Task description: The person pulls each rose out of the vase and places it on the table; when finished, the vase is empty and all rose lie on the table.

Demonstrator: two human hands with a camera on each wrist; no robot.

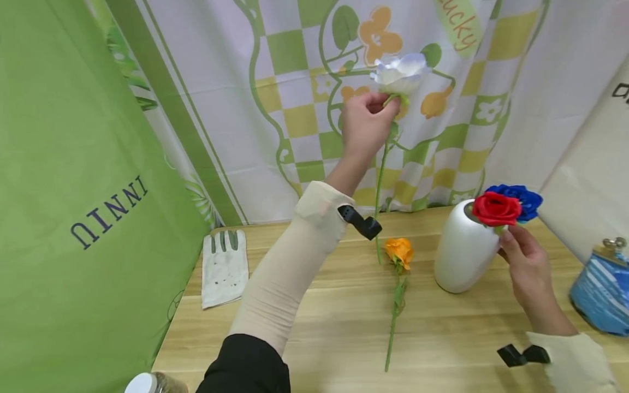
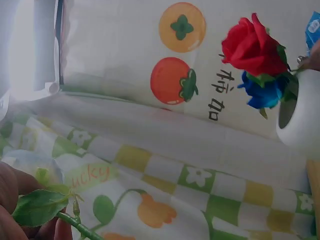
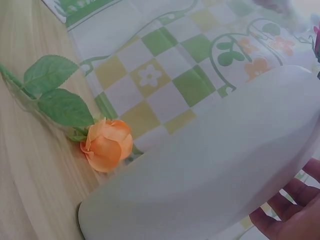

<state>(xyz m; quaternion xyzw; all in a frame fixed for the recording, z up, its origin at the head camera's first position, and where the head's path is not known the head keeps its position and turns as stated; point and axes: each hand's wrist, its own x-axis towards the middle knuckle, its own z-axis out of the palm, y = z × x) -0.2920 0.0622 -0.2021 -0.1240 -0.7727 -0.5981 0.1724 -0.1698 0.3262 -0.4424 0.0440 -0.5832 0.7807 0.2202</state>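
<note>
My left hand is raised in front of the backdrop and pinches the stem of a white rose just under its bloom; the long green stem hangs down from it. In the left wrist view my fingers hold the stem beside a leaf. A white vase stands on the wooden table with a red rose and a blue rose in it. My right hand holds the vase's right side near its neck. An orange rose lies on the table left of the vase.
A white work glove lies at the table's back left. A blue striped container sits at the right edge, a jar lid at the bottom left. A green banner and patterned cloth close off the back.
</note>
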